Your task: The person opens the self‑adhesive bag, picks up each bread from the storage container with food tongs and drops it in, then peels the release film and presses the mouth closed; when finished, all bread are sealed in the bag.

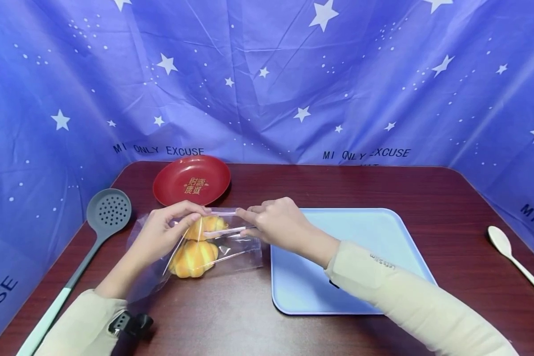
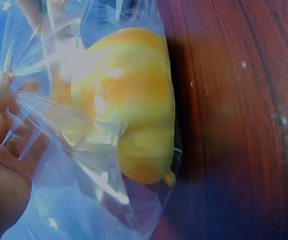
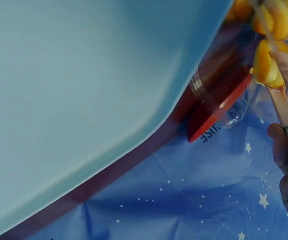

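Observation:
My left hand [image 1: 160,232] pinches the clear plastic bag [image 1: 240,254] between thumb and fingers, pulling its film into folds. Inside the bag are two yellow-orange, ridged bread rolls [image 1: 193,258], one behind the other. In the left wrist view, one bread roll [image 2: 134,100] shows large through the film. My right hand [image 1: 280,222] grips a pair of tongs [image 1: 227,231] with pale pink arms, which reach left into the bag to the rear roll. In the right wrist view, that roll [image 3: 266,62] sits between the arms; the handle end is partly hidden by fingers.
A light blue tray [image 1: 360,225] lies under the right forearm. Behind the bag stands a red plate [image 1: 173,180] with gold characters. A grey slotted skimmer [image 1: 109,212] lies at the left, a cream spoon [image 1: 500,242] at the right. Blue star-printed cloth [image 1: 267,99] surrounds the table.

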A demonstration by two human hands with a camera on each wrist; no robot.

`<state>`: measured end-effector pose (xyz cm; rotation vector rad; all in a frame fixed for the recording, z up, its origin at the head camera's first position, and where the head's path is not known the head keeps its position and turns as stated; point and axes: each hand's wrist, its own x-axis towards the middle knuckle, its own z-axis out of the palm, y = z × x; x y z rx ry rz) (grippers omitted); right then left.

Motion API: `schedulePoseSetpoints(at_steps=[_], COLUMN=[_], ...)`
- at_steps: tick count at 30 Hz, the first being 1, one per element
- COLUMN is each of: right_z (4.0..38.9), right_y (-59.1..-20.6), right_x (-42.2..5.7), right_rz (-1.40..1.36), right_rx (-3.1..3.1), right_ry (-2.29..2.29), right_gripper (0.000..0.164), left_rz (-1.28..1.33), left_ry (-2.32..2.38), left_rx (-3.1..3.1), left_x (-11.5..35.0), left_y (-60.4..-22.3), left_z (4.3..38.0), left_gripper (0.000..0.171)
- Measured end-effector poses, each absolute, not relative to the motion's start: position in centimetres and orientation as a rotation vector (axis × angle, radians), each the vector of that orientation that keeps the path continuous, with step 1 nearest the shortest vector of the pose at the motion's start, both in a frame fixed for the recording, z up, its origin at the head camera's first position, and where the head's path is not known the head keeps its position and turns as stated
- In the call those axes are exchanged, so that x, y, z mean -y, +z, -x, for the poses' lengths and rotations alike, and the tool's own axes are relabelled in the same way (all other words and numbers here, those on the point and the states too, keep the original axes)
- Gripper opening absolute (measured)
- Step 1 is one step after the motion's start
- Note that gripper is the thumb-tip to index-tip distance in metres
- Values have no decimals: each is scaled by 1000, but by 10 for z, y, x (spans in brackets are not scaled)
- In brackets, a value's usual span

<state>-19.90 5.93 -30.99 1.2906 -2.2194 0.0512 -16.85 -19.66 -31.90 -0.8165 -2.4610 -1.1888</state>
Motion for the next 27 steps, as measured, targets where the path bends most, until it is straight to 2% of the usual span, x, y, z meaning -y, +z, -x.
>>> schedulePoseSetpoints(at_steps=[4, 10, 18, 27], right_z=[202, 203, 196, 191], right_y=[-313, -314, -313, -325], right_x=[-57, -61, -75, -77], right_rz=[-1285, -1267, -1251, -1267], right_rx=[2317, 2457, 2394, 2401], right_ry=[67, 78, 141, 185], right_gripper=[42, 52, 48, 47], left_rz=[811, 660, 623, 640], left_ry=[-1152, -1122, -1080, -1039], left_rx=[2480, 2509, 2502, 2576], left_x=[203, 214, 204, 214], left_y=[-332, -340, -317, -343], left_z=[177, 179, 164, 179], left_gripper=[18, 16, 19, 18])
